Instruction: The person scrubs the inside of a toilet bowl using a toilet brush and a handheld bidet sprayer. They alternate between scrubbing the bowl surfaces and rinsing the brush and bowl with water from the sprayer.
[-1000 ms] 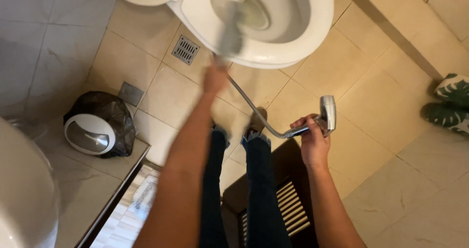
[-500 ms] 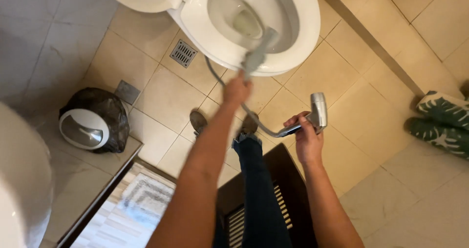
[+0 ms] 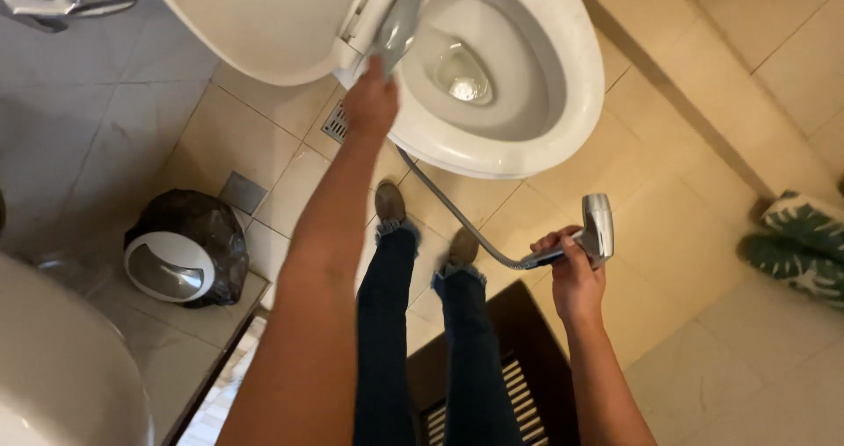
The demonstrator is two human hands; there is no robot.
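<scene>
My left hand (image 3: 371, 103) is stretched out over the near left rim of the white toilet bowl (image 3: 563, 121), gripping the grey handle of a toilet brush (image 3: 400, 20) that is blurred and points up past the raised seat lid (image 3: 255, 20). The brush head is out of sight. My right hand (image 3: 571, 266) holds a chrome bidet sprayer (image 3: 596, 226) by its handle, low and to the right of the bowl. The sprayer's metal hose (image 3: 457, 222) runs from it back under the bowl. My legs in dark jeans stand between the two hands.
A small bin with a black liner and white swing lid (image 3: 180, 253) stands on the floor at left. A floor drain (image 3: 336, 123) lies beside the bowl. A dark slatted mat (image 3: 519, 384) is underfoot. Green patterned slippers (image 3: 800, 239) sit at right, a white basin (image 3: 53, 367) at lower left.
My left hand has pulled the brush out of the bowl and swung it left, toward the seat hinge. The view has tilted, so the bowl sits more to the right. The sprayer hand barely moved.
</scene>
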